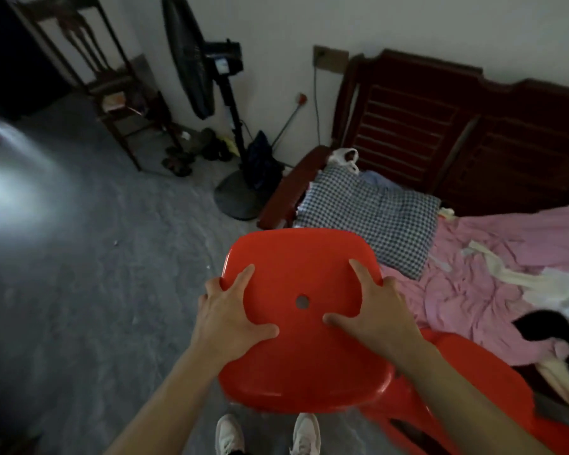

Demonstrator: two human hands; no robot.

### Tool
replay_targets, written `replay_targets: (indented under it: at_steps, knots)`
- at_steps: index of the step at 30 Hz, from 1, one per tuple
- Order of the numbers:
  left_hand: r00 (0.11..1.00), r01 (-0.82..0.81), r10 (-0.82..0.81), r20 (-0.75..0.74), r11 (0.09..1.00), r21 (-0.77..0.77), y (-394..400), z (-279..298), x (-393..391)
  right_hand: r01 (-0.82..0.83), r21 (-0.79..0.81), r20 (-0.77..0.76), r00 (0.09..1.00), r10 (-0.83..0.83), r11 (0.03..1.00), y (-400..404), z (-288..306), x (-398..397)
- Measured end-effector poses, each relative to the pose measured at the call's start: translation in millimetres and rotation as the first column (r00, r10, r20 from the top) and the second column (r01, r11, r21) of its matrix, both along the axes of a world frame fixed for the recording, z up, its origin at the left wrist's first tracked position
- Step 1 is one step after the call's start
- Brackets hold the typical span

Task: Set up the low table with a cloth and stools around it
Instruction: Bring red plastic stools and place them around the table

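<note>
A: In the head view, mid-frame above the shoes (266, 433), the red stool (304, 320) is held up off the floor (89, 284). Left hand (234, 318) grips the seat's left edge, thumb on top, fingers wrapped under the rim. Right hand (373, 310) does the same on the right edge, index finger and thumb spread flat on top.

B: Risks?

A: Seat is glossy plastic w/ a smooth rim, so it could slip if either hold loosens. Another red stool (467, 382) sits just beside it, lower right; I'd guess the hidden legs could catch on it. Standing fan (211, 103) is well apart ahead, prob. safe.

B: Stool's look?

A: Rounded-square seat, small round hole near the centre, tilted toward the camera. Legs not visible.

B: Low table, cloth?

A: No low table in view. A checked cloth (368, 218) lies on the bed (493, 257) beyond the stool; can't tell if it's the one meant.
</note>
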State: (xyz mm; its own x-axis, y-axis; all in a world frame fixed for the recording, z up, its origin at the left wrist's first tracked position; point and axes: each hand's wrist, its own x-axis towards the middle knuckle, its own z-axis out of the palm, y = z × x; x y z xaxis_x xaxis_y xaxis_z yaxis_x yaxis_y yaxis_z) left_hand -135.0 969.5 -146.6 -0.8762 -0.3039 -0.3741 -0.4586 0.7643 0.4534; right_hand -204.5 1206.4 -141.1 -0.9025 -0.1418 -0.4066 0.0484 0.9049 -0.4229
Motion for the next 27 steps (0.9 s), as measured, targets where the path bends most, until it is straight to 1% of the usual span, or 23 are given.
replay_targets:
  at_steps: [7,9,12,15,17,21,27]
  knots:
    - [0.978,-0.177,0.180,-0.106,0.984,0.037,-60,48,85,-0.182,0.042,-0.104,0.977,0.185,0.982,-69,47,47]
    - [0.967,-0.222,0.226,-0.116,0.974,0.044,-81,55,109,-0.230,0.070,-0.101,0.966,0.236,0.971,-95,55,58]
    - [0.945,-0.294,0.299,-0.135,0.954,0.052,-118,63,151,-0.314,0.090,-0.138,0.936,0.324,0.945,-145,65,80]
    - [0.932,-0.331,0.332,-0.144,0.943,0.027,-161,71,195,-0.384,0.092,-0.160,0.905,0.394,0.919,-197,78,109]
    - [0.916,-0.368,0.369,-0.155,0.929,0.035,-187,74,226,-0.415,0.096,-0.172,0.888,0.426,0.905,-231,84,130]
    - [0.888,-0.421,0.422,-0.183,0.906,0.044,-235,77,273,-0.467,0.051,-0.175,0.866,0.468,0.883,-288,89,164]
    - [0.870,-0.459,0.457,-0.183,0.888,0.037,-288,78,298,-0.507,0.058,-0.165,0.845,0.509,0.860,-351,87,179]
